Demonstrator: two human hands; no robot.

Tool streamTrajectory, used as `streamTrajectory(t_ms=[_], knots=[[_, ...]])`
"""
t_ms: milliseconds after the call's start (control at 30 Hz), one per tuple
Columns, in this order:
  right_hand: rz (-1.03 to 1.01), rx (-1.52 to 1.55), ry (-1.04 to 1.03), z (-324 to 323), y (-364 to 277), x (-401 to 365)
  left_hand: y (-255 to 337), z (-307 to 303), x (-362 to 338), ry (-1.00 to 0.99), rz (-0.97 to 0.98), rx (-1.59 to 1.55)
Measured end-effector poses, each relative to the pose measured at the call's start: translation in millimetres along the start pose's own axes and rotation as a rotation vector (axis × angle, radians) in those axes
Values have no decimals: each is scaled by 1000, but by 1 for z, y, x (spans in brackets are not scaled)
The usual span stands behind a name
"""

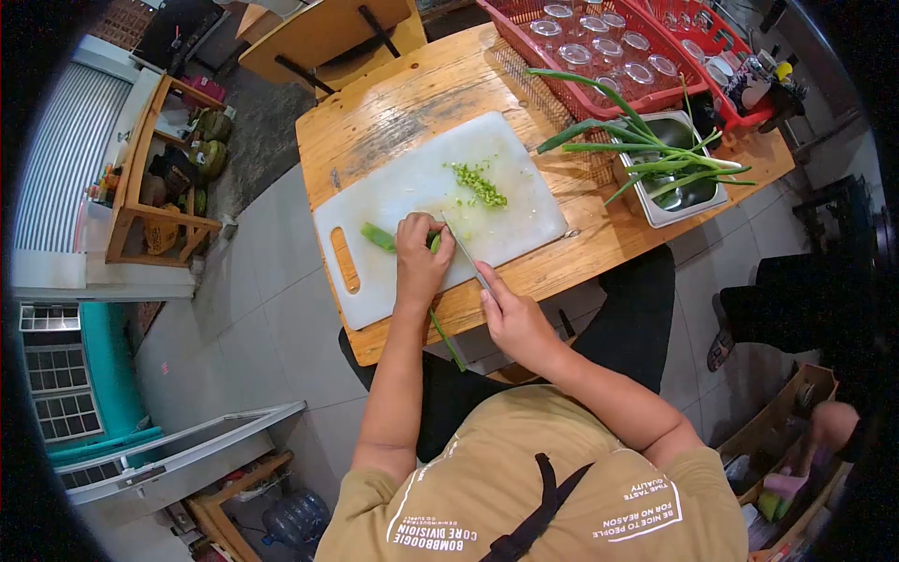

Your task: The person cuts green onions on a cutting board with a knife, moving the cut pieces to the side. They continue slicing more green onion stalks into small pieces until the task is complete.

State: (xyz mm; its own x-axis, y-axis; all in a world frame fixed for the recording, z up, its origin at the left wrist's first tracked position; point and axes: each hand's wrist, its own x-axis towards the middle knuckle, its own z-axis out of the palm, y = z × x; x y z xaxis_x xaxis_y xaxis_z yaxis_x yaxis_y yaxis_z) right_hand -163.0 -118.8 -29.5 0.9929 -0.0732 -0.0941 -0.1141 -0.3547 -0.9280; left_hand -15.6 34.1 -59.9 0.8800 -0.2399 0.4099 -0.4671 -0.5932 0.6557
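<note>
My left hand (pixel 423 251) is closed around green onion stalks (pixel 377 236) on the white cutting board (pixel 361 201). One leafy end pokes out to its left, and a thin green leaf (pixel 447 339) hangs below the wrist over the table's near edge. In my right hand (pixel 510 317) is a knife (pixel 461 245), its blade close beside the left fingers. Chopped green onion (pixel 479 185) lies in a small heap farther up the board. The cut end of the stalks is mostly hidden by the left fingers.
Whole green onions (pixel 679 159) lie across a metal container (pixel 698 194) at the table's right. Behind it, a red crate (pixel 571 89) holds several upturned glasses. A wooden chair (pixel 328 42) stands beyond the table. At the lower right, another person's hand (pixel 833 426) is near a box.
</note>
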Motion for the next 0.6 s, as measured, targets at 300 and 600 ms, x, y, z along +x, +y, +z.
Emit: streamTrajectory(t_ms=[300,600], knots=[[-40,-45,25,-1,0,17,-2,1,0,-5,1,0],[-82,29,31,-11,-2,-2,1,1,0,-20,-21,27]])
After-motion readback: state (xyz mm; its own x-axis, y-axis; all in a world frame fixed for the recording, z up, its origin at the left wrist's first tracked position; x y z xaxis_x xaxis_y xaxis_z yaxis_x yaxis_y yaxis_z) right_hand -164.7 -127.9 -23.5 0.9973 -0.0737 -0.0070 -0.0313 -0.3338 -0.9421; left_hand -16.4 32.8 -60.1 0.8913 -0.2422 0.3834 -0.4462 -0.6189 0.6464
